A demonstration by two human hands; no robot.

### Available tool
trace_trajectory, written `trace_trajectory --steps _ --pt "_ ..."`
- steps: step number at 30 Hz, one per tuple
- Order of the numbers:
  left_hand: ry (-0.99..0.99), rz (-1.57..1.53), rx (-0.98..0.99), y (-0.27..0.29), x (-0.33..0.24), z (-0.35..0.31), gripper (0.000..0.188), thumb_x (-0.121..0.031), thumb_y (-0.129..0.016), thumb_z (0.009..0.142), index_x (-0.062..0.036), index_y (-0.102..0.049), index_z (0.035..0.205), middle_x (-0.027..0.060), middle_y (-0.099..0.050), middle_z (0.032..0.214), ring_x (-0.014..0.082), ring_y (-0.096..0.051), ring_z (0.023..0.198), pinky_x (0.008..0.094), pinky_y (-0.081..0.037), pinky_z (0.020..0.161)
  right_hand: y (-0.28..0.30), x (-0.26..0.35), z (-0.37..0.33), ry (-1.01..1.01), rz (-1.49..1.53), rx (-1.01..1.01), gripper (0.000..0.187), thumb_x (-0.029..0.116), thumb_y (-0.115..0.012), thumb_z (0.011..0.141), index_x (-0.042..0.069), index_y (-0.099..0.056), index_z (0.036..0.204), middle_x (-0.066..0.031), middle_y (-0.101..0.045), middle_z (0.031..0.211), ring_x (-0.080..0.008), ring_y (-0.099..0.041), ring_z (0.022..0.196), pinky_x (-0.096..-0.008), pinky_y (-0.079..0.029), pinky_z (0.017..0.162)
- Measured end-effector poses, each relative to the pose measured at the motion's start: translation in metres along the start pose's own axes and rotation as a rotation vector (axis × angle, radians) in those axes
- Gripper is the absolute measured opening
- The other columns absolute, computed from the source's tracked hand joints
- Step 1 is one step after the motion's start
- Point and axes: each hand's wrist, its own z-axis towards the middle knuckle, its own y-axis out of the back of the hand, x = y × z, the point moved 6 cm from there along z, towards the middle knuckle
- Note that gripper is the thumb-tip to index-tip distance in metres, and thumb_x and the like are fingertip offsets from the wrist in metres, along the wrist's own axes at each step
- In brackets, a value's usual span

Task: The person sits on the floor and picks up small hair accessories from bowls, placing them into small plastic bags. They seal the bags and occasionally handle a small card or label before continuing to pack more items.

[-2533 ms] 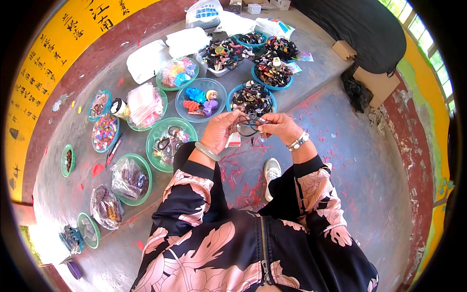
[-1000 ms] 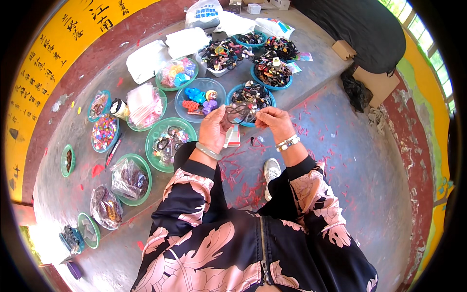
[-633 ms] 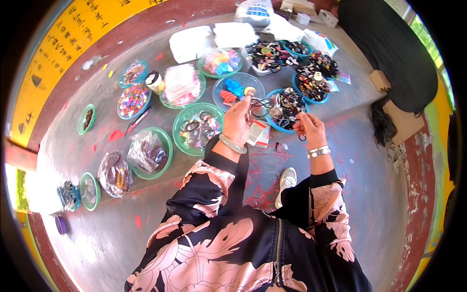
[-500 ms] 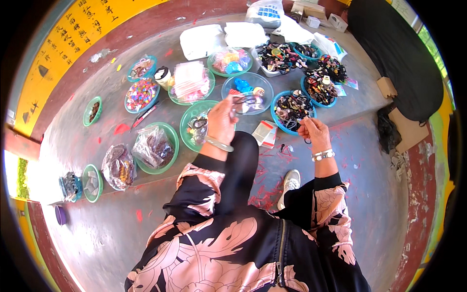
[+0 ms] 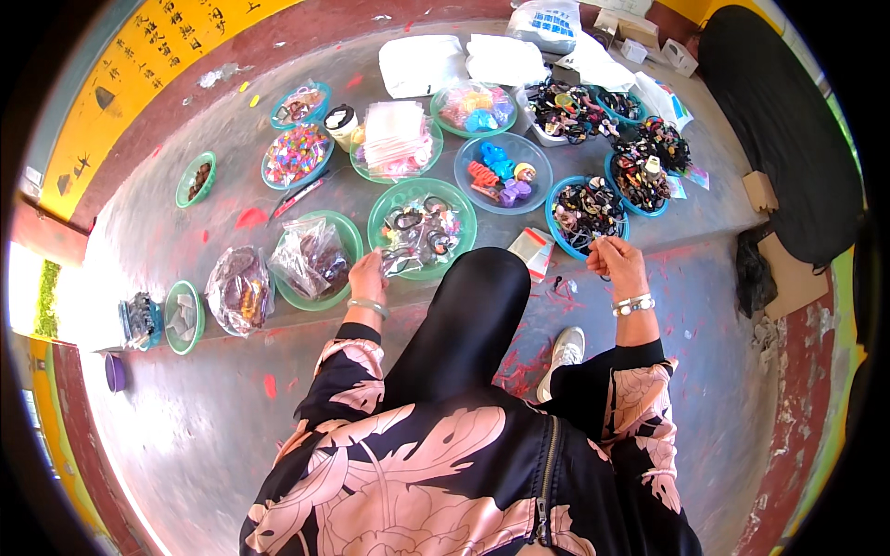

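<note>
Many plastic bowls (image 5: 471, 159) crowd a grey ledge (image 5: 236, 185) along a red-and-yellow wall (image 5: 83, 120).

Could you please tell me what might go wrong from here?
The bent knee is close to the green bowl of hair ties, so a shift of the leg might knock it.

The left hand is between that bowl and the green bowl with the clear plastic bag, so it could bump either rim.

The right hand is beside the heaped blue bowl near the edge of the grey ledge; a nudge might spill some pieces.
</note>
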Motion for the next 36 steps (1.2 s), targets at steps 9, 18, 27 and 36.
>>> trace_trajectory --steps 9,18,27,36 --pt "-0.122 0.427 -0.086 -0.013 0.007 0.05 0.029 -0.025 -0.064 0.078 0.0003 -0.064 0.09 0.0061 -0.061 0.071 0.0135 -0.056 0.055 0.0281 -0.041 0.046 -0.004 -0.007 0.005 -0.018 -0.07 0.003 0.023 0.023 -0.056 0.083 0.003 -0.063 0.078 -0.0045 -0.061 0.064 -0.0106 -0.057 0.056 -0.0215 -0.044 0.052" --pt "-0.499 0.865 0.004 -0.032 0.006 0.021 0.027 -0.028 -0.05 0.084 -0.0038 -0.062 0.086 0.0209 -0.061 0.081 0.0361 -0.059 0.074 0.0411 -0.045 0.066 -0.008 -0.001 0.0 0.003 -0.078 0.026 0.022 0.022 -0.056 0.083 0.001 -0.063 0.079 -0.0049 -0.062 0.065 -0.0112 -0.058 0.057 -0.0218 -0.045 0.052" --pt "-0.727 1.376 0.403 -0.081 0.037 0.022 0.032 -0.025 -0.041 0.084 -0.0021 -0.061 0.075 0.0208 -0.06 0.079 0.0393 -0.056 0.078 0.0473 -0.044 0.071 -0.004 0.004 0.001 -0.014 -0.01 0.044 0.019 0.018 -0.055 0.081 0.001 -0.063 0.077 -0.0058 -0.061 0.066 -0.011 -0.057 0.056 -0.0226 -0.046 0.054" --pt "-0.657 1.388 0.406 -0.102 0.003 0.005 0.036 -0.031 -0.044 0.083 -0.0011 -0.061 0.073 0.0207 -0.06 0.076 0.038 -0.057 0.071 0.0454 -0.044 0.066 0.008 0.011 -0.001 0.036 0.028 0.006 0.02 0.018 -0.054 0.081 0.0 -0.062 0.074 -0.0053 -0.062 0.065 -0.0103 -0.057 0.057 -0.0221 -0.045 0.054"
